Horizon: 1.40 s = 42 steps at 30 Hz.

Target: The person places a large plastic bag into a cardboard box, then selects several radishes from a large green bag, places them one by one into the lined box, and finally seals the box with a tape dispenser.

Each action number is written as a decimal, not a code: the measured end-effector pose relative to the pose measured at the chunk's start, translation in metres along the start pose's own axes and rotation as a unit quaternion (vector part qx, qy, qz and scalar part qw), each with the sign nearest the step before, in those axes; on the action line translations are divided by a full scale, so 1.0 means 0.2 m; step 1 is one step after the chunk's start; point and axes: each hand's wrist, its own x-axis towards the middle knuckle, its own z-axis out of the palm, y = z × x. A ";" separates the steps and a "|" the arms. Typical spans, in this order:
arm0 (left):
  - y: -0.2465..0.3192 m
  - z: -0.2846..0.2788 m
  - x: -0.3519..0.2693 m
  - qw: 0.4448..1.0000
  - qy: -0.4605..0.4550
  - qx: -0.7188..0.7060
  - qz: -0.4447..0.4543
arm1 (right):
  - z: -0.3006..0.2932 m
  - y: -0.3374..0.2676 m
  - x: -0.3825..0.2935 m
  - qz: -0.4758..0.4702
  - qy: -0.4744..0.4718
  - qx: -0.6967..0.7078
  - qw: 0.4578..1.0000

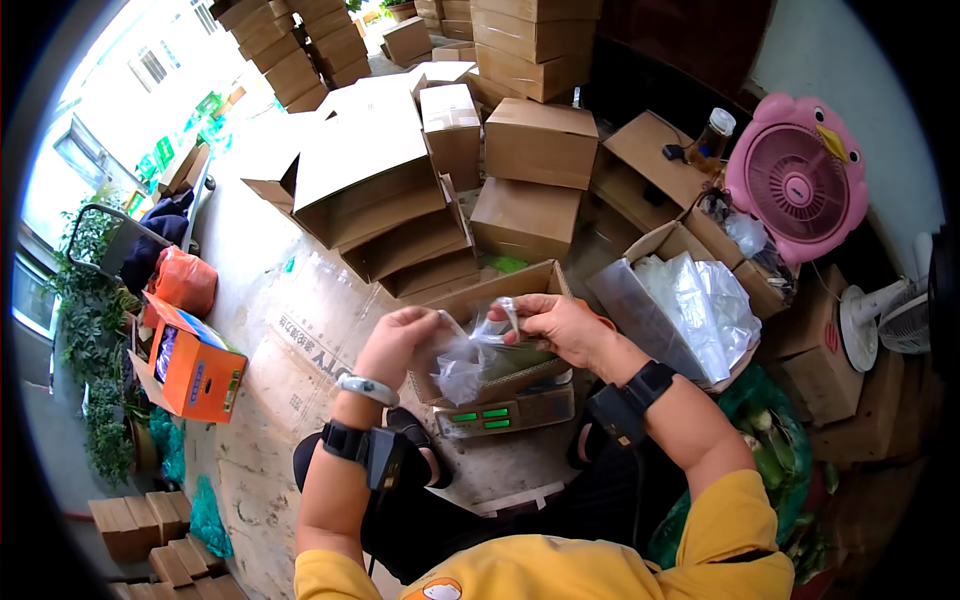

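Between my hands is a transparent plastic bag (459,373), gathered and twisted at its neck. My left hand (401,337) pinches one end of the plastic. Fingers of my right hand (566,328) grip the other end, where a strip stands up at the fingertips. Directly beneath is an open cardboard box (491,392); some green shows inside, but the hands and the bag hide most of its contents. That box rests on a digital scale (454,429) with lit green displays, on the floor between my feet.
Nested open cartons (367,195) and closed cardboard boxes (541,142) stand ahead. At right are a box of plastic bags (690,315), a green mesh bag of vegetables (772,450) and a pink fan (796,184). An orange box (206,375) sits left.
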 end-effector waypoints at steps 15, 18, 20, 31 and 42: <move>-0.13 0.08 0.19 0.791 0.040 0.610 -0.028 | 0.00 0.05 0.07 -0.057 -0.023 -0.511 0.857; -0.08 0.10 0.25 0.795 0.025 0.604 -0.047 | -0.07 0.05 0.03 -0.048 -0.032 -0.521 0.852; -0.12 0.07 0.27 0.786 0.002 0.617 -0.032 | -0.05 0.02 0.01 -0.051 -0.024 -0.521 0.852; -0.10 -0.22 -0.08 0.920 -0.092 -0.379 0.041 | -0.34 -0.08 0.02 -0.178 0.245 -0.358 0.883; -0.20 -0.26 -0.14 0.990 0.060 0.070 0.110 | -0.24 -0.11 -0.02 0.091 0.246 -0.628 0.733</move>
